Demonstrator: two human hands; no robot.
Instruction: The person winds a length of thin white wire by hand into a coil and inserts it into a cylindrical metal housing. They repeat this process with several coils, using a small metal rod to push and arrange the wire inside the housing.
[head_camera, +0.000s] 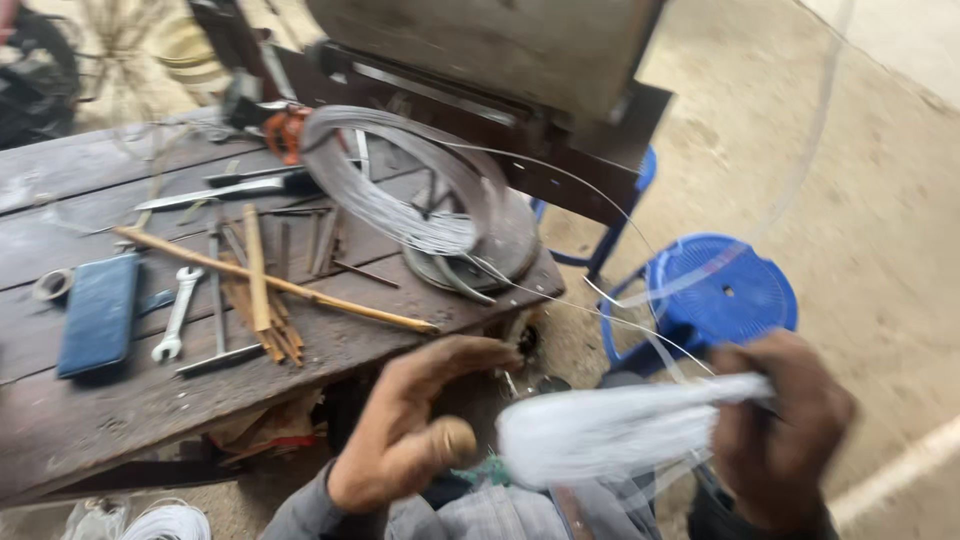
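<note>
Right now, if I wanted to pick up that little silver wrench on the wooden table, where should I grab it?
Probably pinch the small silver open-ended spanner around its thin middle shaft, coming straight down from above. It lies flat on the dark wooden table, its heads wider than the shaft, beside the blue flat case, with a little bare wood either side for fingers.

Loose wire strands (560, 290) stretch from the wire coil (400, 190) across the gap toward the blue stool (725, 295), barring passage there. Sticks (270, 280), a wrench (177, 315) and a phone (98, 315) crowd the surface (80, 410); its near edge lies bare.
</note>
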